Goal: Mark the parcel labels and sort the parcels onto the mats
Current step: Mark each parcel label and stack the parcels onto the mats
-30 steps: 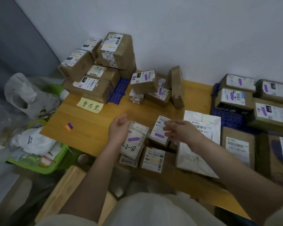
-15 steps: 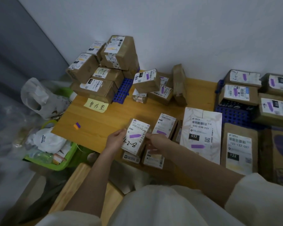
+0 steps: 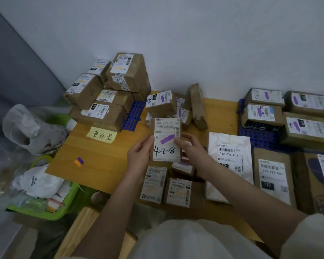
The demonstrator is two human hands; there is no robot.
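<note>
Both hands pinch the small parcel (image 3: 166, 139) marked 4-2-8 by its side edges, left hand (image 3: 139, 156) and right hand (image 3: 190, 148), lifted over the worktop (image 3: 101, 157) centre. Probably best to keep the label facing up and read it before choosing between the blue mats at ten (image 3: 134, 114) and two o'clock (image 3: 260, 135).

Lighting dim and flat, with a cool grey cast; source not identifiable. Shadows soft, no glare. Wide-angle bending is evident toward the frame edges. The bags (image 3: 29, 128) at left are smeared and blurred; centre labels (image 3: 166, 140) remain legible, fine print soft.
</note>
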